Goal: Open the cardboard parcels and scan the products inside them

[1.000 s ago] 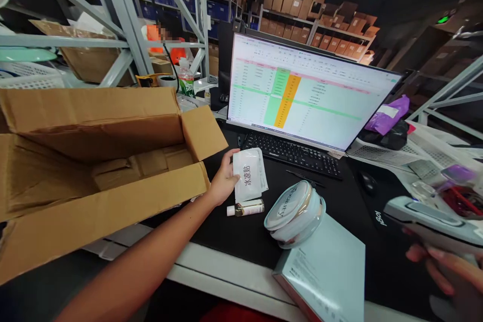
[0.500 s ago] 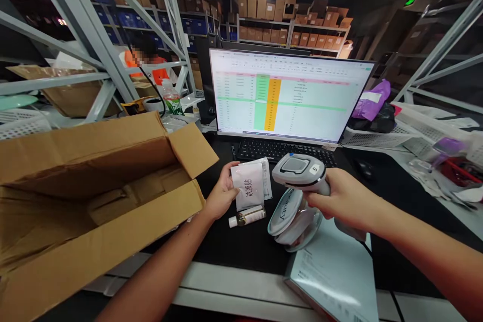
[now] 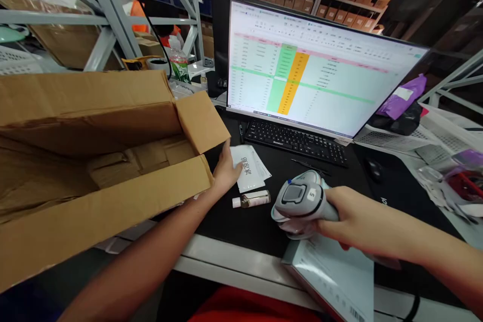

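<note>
My left hand (image 3: 225, 170) is at the edge of the white sachets (image 3: 249, 167), thumb and fingers apart. The sachets lie overlapped on the black mat, with black characters on the top one. Just below them, a small bottle (image 3: 254, 199) with a white cap and pale label lies on its side. My right hand (image 3: 347, 219) is wrapped round the handle of a grey barcode scanner (image 3: 302, 196) marked 5. Under the scanner, a clear pouch (image 3: 292, 229) is mostly hidden. A pale blue box (image 3: 335, 274) lies at the mat's front edge, partly under my right hand.
An open cardboard box (image 3: 113, 196) stands at the left, one flap beside my left hand. Behind the mat are a keyboard (image 3: 294, 143) and a monitor (image 3: 339, 70) showing a spreadsheet. A mouse (image 3: 373, 170) and white baskets (image 3: 396, 143) are at the right.
The sachets, held up in my left hand before, now lie flat on the mat with that hand loosened beside them. My right hand has lowered the scanner over the pouch. The view has tilted.
</note>
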Demonstrator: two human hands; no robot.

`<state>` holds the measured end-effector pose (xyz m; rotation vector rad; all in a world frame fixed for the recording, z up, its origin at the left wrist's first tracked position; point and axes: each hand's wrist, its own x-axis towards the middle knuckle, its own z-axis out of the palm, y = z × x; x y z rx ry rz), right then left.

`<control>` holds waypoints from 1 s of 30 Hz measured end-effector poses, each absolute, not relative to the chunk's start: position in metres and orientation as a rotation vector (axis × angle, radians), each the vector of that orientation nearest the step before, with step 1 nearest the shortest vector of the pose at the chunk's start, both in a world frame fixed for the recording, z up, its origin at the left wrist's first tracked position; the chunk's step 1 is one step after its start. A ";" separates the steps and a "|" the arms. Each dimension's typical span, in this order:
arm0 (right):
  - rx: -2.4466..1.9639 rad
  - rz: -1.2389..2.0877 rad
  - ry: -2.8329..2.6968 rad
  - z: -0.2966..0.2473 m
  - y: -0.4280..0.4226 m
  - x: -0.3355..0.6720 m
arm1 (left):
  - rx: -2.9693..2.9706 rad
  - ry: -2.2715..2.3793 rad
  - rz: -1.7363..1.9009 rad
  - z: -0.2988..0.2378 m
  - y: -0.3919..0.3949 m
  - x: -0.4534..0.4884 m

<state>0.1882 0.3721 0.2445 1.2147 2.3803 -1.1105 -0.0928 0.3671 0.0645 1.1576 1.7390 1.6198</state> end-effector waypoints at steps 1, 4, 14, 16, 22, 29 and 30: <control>1.224 -1.087 2.380 0.243 0.375 0.186 | 1.204 1.865 1.578 0.069 0.363 -0.091; 1.230 -1.054 2.370 0.242 0.379 0.181 | 1.619 2.050 1.231 0.087 0.345 -0.083; 1.257 -1.031 2.360 0.243 0.368 0.180 | 1.951 1.844 0.220 0.095 0.330 -0.074; 1.261 -1.011 2.368 0.244 0.368 0.179 | 1.928 1.852 0.230 0.094 0.331 -0.075; 1.266 -1.091 2.392 0.242 0.364 0.181 | 1.882 1.867 0.250 0.096 0.330 -0.076; 1.320 -1.251 2.381 0.239 0.356 0.194 | 1.851 1.891 0.289 0.093 0.329 -0.077; 1.331 -1.260 2.383 0.239 0.355 0.194 | 1.844 1.893 0.298 0.093 0.329 -0.077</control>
